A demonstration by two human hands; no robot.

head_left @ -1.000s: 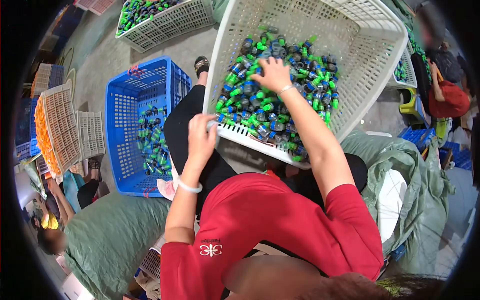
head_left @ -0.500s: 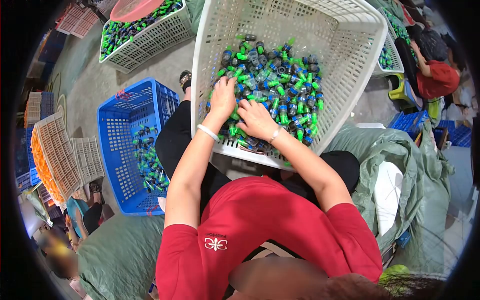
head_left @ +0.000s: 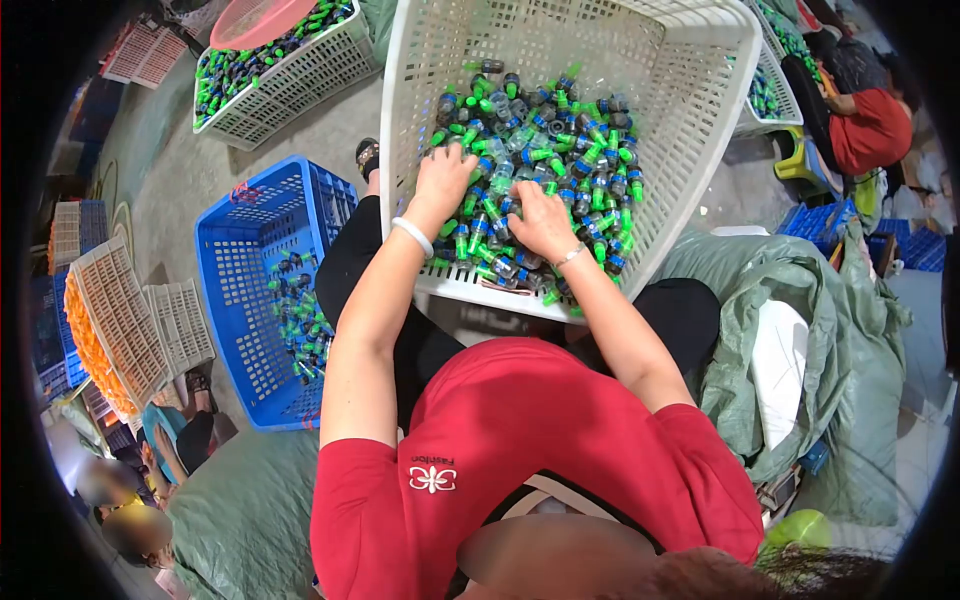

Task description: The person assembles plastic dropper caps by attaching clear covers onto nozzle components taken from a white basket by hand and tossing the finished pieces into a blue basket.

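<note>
In front of me a large white plastic basket (head_left: 700, 125) holds a heap of small bottle-like plastic pieces (head_left: 560, 150), clear or dark with bright green ends and blue bands. My left hand (head_left: 446, 182), below a white bangle, reaches into the left side of the heap. Its fingers are bent down and their tips are partly hidden among the pieces. To its right, my right hand (head_left: 545, 222) wears a thin bracelet and rests on the near middle of the heap. Those fingers are curled; whatever lies under them cannot be made out.
Left of my leg stands a blue basket (head_left: 225, 250) with more such pieces. A white crate (head_left: 290, 95) of them sits far left, near crates of orange pieces (head_left: 95, 345). Green sacks (head_left: 690, 260) lie to my right. Other people sit at both sides.
My right hand has moved right and slightly up over the heap, away from my left hand. Pieces near the basket's front have shifted and now show. The left hand stays nearly in place.
</note>
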